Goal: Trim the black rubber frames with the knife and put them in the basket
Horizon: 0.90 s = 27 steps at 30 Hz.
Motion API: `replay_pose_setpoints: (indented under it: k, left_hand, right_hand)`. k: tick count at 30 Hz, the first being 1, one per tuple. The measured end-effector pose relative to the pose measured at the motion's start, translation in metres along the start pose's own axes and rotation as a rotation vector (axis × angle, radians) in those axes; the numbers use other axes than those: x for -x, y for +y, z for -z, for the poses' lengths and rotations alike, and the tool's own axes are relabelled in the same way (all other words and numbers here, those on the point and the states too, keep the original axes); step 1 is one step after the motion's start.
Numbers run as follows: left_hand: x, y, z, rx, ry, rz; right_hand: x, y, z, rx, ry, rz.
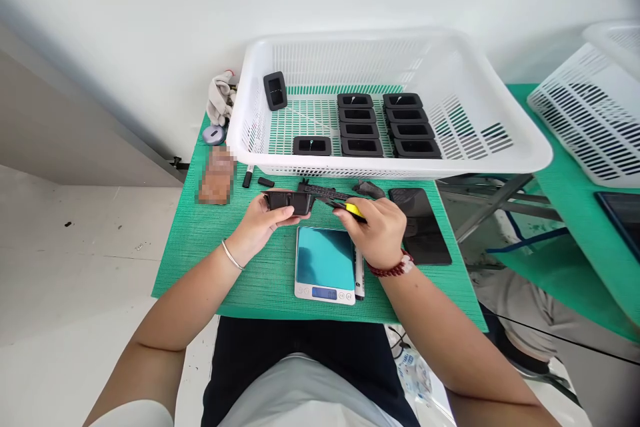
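My left hand is closed around a black rectangular plastic part, held just above the green mat. My right hand grips a black caliper with a yellow thumb piece, and the caliper's jaws sit against the part. Both hands hover over the near half of the table, directly above a small digital scale with a teal top. A pen lies along the scale's right side.
A white plastic basket behind the hands holds several black parts in rows. A phone lies at the right, small black pieces at the left, a cloth glove at back left. A second basket stands on the neighbouring table.
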<state>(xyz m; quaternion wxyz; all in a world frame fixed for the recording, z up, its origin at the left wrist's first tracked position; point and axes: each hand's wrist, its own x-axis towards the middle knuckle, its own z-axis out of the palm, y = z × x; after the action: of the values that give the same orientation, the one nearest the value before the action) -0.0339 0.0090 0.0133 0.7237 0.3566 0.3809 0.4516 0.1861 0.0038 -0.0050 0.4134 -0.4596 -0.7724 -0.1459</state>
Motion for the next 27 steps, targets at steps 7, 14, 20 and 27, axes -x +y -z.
replay_pose_setpoints:
  k: [7,14,20,27]
  left_hand:
    - [0.0,0.001,0.0,0.018,0.043,-0.033]
    - [0.003,0.002,-0.001,-0.047,0.058,-0.103]
    - [0.002,0.003,0.002,-0.034,0.054,-0.125]
    - [0.002,0.003,0.004,0.008,-0.054,-0.095]
  right_hand:
    - [0.001,0.001,-0.002,0.025,-0.013,0.011]
    - [0.001,0.005,-0.002,0.034,0.016,0.019]
    - [0.0,0.009,0.0,0.0,-0.006,0.041]
    - [0.0,0.009,0.002,-0.117,-0.073,0.041]
